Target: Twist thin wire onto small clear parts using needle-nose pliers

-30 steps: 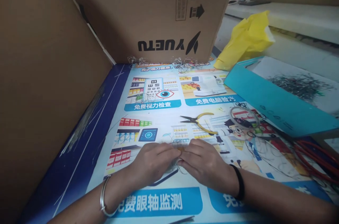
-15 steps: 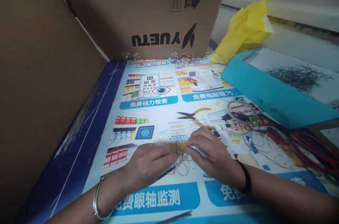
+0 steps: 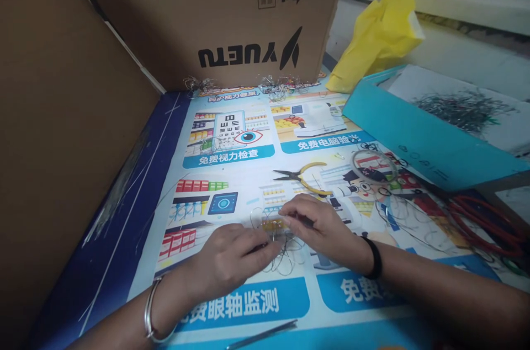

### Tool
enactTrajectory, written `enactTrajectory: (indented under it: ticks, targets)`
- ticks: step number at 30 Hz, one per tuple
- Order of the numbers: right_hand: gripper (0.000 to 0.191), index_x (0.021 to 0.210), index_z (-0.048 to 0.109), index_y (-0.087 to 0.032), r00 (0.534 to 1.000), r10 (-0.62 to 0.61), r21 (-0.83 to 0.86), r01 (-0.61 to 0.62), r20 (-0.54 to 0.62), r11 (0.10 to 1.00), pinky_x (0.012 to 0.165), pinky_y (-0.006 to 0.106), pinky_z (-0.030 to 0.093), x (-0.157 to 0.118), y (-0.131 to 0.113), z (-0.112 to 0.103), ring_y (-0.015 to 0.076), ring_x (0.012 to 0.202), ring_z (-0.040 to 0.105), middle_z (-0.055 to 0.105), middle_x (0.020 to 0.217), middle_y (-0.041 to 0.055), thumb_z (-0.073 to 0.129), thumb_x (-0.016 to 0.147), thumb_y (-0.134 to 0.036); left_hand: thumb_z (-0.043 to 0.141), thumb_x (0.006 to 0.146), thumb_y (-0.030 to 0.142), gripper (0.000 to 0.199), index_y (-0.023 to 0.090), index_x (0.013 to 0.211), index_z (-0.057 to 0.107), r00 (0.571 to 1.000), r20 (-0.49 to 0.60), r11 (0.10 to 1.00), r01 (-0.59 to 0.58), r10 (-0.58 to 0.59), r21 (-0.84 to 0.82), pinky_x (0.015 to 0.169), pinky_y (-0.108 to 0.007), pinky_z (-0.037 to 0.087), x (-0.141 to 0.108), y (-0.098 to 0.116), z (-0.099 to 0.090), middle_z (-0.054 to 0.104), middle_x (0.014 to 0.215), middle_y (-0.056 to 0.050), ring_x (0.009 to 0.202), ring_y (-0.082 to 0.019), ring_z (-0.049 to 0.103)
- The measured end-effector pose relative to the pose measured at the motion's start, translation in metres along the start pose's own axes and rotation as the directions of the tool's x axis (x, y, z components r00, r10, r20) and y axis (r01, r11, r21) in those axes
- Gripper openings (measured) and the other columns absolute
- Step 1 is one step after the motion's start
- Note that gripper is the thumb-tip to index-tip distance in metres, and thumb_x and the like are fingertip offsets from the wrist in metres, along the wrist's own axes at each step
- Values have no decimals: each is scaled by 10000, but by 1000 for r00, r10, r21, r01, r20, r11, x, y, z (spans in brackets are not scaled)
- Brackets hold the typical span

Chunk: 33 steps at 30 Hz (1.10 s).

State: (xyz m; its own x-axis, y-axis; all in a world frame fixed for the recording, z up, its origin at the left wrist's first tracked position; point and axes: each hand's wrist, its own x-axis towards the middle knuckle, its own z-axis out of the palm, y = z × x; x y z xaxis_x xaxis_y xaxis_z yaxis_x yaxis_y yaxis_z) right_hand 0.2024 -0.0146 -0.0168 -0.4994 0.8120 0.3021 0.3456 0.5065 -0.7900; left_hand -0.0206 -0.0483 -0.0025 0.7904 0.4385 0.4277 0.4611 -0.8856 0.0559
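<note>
My left hand (image 3: 236, 256), with a silver bangle on its wrist, is closed with thumb and fingers pinching a tangle of thin wire (image 3: 285, 261). From the right, my right hand (image 3: 318, 223) pinches the upper part of the same wire between thumb and forefinger. Loops of the wire stick out above and below my fingertips; its exact shape is too fine to make out. Just beyond my right hand lie yellow-handled pliers (image 3: 300, 176) with jaws pointing left. A bundle of thin dark rods (image 3: 265, 333) rests near the front edge.
Cardboard panels (image 3: 248, 19) rise at the back and left. A blue box (image 3: 414, 134) at right holds a pile of thin wire pieces. Nearby are a clear tape roll (image 3: 375, 152), a red cord (image 3: 484, 226) and a yellow bag (image 3: 376, 35). Wire tangles (image 3: 273, 85) lie by the back panel.
My right hand has shifted slightly left and up, its fingertips curling at the wire. My left hand stays nearly in place. The whole view has shifted a little.
</note>
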Motion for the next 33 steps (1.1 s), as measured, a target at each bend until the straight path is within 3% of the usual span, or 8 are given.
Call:
enactTrajectory:
  ticks: [7, 11, 17, 27, 33]
  targets:
    - [79, 821, 595, -194, 1000, -2, 7, 2, 15, 1000, 665, 258, 418, -1, 2, 1, 129, 727, 551, 618, 754, 11, 529, 862, -206, 431, 904, 117, 275, 161, 1136, 572, 995, 90, 995, -57, 50, 79, 511, -269, 472, 8, 5, -11, 670, 898, -47, 639, -134, 578]
    - [68, 812, 589, -196, 1000, 17, 13, -17, 27, 1000, 662, 259, 422, -2, 1, 1, 129, 723, 549, 617, 757, 12, 534, 852, -202, 434, 896, 121, 264, 154, 1111, 584, 993, 86, 988, -90, 79, 123, 461, -260, 456, 11, 9, -16, 665, 838, -39, 558, -127, 542]
    - [81, 837, 600, -193, 1000, 4, 40, -5, 23, 999, 670, 271, 437, 0, 1, 0, 136, 735, 557, 623, 770, 23, 525, 859, -215, 437, 883, 104, 276, 149, 1117, 578, 989, 110, 986, -107, 94, 126, 444, -253, 453, 11, 10, -15, 666, 840, -42, 559, -125, 539]
    - [154, 965, 642, -209, 991, -134, 120, 132, 8, 984, 709, 298, 488, -1, 3, -1, 149, 799, 588, 652, 832, 41, 521, 870, -224, 444, 886, 108, 247, 152, 1082, 587, 991, 93, 984, -107, 95, 140, 448, -251, 467, 13, 9, -14, 653, 789, -34, 548, -121, 535]
    - [144, 953, 642, -193, 995, -92, 107, 89, 27, 990, 724, 281, 484, -1, 4, -1, 140, 807, 595, 653, 841, 39, 531, 866, -218, 466, 878, 114, 246, 163, 1087, 588, 993, 82, 985, -97, 86, 143, 462, -250, 474, 13, 8, -12, 668, 835, -36, 563, -119, 544]
